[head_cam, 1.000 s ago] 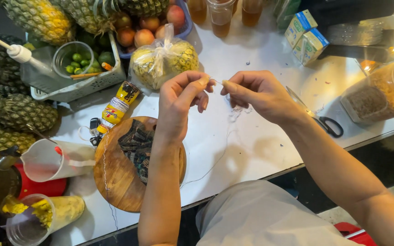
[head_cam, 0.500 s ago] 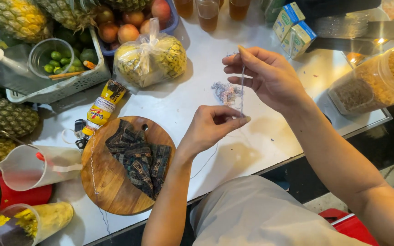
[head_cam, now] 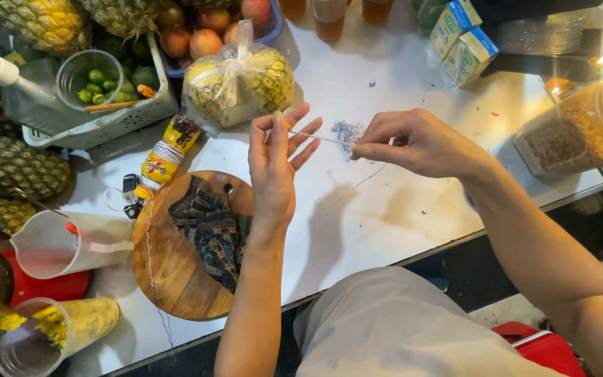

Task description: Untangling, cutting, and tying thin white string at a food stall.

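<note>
Bright overhead light, soft arm shadows on the white counter [head_cam: 385,209] (glare upper right), sharp focus.

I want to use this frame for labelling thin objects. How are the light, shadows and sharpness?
Head view: the left hand and right hand look sharp; the thread between them is faint against the white table; soft arm shadows fall there; glare flares at the upper right; straight edges bend near the corners.
</note>
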